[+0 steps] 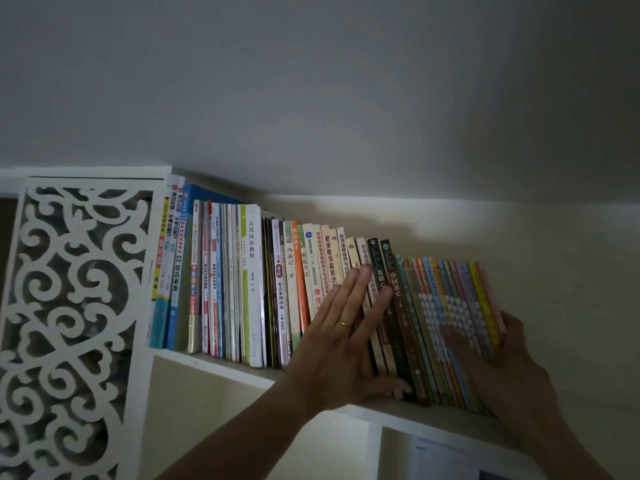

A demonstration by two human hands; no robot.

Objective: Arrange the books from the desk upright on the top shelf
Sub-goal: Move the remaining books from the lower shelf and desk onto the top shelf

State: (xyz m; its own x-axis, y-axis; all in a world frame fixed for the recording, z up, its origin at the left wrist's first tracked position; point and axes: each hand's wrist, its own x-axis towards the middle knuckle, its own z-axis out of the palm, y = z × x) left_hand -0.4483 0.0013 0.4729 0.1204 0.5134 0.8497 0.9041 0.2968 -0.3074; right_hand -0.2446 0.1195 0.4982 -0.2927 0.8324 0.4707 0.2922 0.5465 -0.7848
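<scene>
Left grip (341, 327): palm flat and fingers spread, pressed against the spines in the middle of the row, thumb low at the shelf edge; it closes on nothing. Right grip (498, 355): blurred, fingers laid across the front of the thin colourful volumes at the right end, with the thumb side wrapping the outermost cover; whether it actually clasps that bundle cannot be told

Wall (346, 91): plain, pale, fills the upper half of the view behind the shelf

Carved white side panel (65, 306): openwork scroll pattern, stands at the left end of the unit, just beside the first books

Top shelf (214, 367): white board carrying the whole row; a white divider (374, 445) drops from it below the hands

Books (252, 289): one continuous row on the top shelf, spines facing out. Tall blue and yellow workbooks (169, 265) stand at the far left against the panel. A white-spined volume (254, 289) stands upright near the middle-left. An orange-spined book (300, 282) stands just left of the left hand. Two dark-spined books (389, 271) lean leftward just beside the fingers. The thin colourful set (446, 306) at the right end is tilted leftward too, resting against the dark pair

Gold ring (344, 323): worn on a finger of the left hand
</scene>
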